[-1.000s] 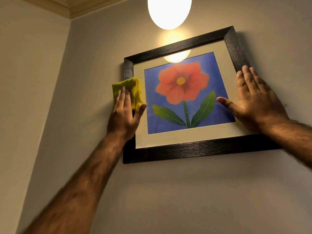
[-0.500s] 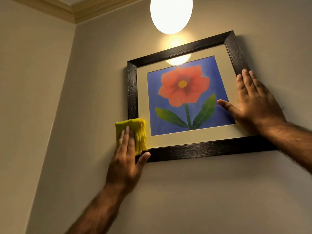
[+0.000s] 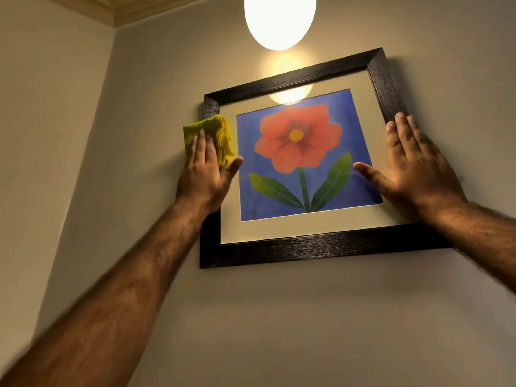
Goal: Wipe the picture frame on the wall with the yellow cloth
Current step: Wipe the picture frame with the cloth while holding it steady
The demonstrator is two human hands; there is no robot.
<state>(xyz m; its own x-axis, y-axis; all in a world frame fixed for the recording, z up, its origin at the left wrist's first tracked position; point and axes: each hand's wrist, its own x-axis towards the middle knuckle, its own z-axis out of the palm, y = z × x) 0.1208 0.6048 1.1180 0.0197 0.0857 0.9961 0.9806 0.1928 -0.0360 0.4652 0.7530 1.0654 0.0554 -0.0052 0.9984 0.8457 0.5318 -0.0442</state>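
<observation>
A dark wooden picture frame hangs on the beige wall, holding a red flower print on blue behind a cream mat. My left hand presses a folded yellow cloth flat against the upper part of the frame's left side. The cloth pokes out above my fingers and hides that stretch of the frame. My right hand lies flat with fingers spread on the frame's right side, thumb over the glass.
A glowing round lamp hangs just above the frame and reflects in the glass. The room corner and ceiling moulding lie to the upper left. Bare wall stretches below the frame.
My left hand went down the frame's left side to its bottom corner with the cloth, then came back up to the upper part. My right hand stayed on the right side.
</observation>
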